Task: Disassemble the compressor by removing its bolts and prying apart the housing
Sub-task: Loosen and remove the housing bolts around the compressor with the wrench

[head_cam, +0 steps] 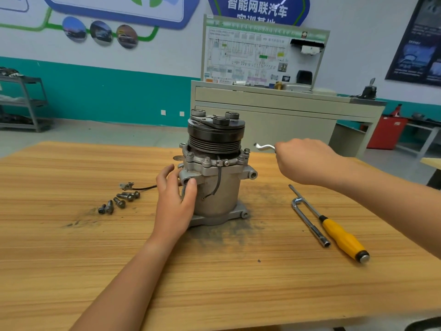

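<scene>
fingers and thumb of my left hand [175,194] curl round the left side of the compressor [214,182], the thumb pressed on the front of a mounting ear, so that hand is clamped on it. my right hand [303,161] is up on the right, about level with the flange, fist closed on a small bent wrench [264,147]. the wrench's free end sticks out to the left toward the rightmost flange bolt [246,151], near it but not touching as far as i can see. the compressor stands upright near the middle of the table [71,259], with the black grooved pulley [216,137] on top and its flat foot on the wood. a dark wire hangs down its front, and more bolts sit in the flange just under the pulley. left of my left hand a handful of loose bolts [119,201] lie in a short row on the wood. just behind them is a small connector [126,186] on a black lead that runs toward my hand. right of the compressor, apart from it, an l-shaped socket wrench [310,223] and a yellow-handled screwdriver [343,237] lie side by side, meeting near their far ends. dark grit [238,228] is smeared on the wood around the foot and near the loose bolts.
</scene>
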Motion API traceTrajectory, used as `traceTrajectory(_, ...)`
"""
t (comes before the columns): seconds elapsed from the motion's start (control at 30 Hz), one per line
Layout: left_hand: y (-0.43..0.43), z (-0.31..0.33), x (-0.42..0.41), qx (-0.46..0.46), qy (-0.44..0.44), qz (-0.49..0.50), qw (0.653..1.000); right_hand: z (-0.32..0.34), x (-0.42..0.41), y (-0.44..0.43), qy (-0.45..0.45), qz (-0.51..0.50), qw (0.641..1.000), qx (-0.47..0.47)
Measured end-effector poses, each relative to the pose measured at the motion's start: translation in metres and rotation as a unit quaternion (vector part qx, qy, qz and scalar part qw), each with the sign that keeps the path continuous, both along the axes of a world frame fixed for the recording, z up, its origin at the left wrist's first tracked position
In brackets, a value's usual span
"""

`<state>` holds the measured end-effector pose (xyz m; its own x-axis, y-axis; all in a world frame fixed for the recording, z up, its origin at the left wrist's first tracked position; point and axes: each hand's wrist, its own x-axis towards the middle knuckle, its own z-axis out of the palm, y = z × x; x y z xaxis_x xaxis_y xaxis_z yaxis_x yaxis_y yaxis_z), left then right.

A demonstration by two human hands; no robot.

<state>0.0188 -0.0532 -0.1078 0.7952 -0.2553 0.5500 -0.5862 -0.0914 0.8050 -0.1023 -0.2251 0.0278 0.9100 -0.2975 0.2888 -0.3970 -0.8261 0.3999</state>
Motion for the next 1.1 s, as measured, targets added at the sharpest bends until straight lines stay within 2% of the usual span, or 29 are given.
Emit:
traceTrajectory(0.1,0.001,0.001,0.000,-0.002,0.003,-0.008,1.000,0.004,0.008,0.016,0.045,-0.006,0.999,-0.020)
traceTrajectory(0.3,0.002,0.001,0.002,-0.003,0.002,-0.016,1.000,0.013,0.021,0.038,0.126,-0.034,0.983,-0.132)
traceTrajectory(0.57,0.000,0.001,0.002,0.008,0.000,-0.012,1.000,0.020,0.022,0.035,0.163,-0.030,0.970,-0.179)
traceTrajectory(0.9,0.000,0.001,0.003,0.014,0.000,-0.006,1.000,0.013,0.020,0.011,0.141,0.037,0.964,-0.222)
traceTrajectory(1.1,-0.001,-0.001,0.004,0.007,-0.007,0.003,1.000,0.010,0.045,-0.020,0.096,0.016,0.974,-0.204)
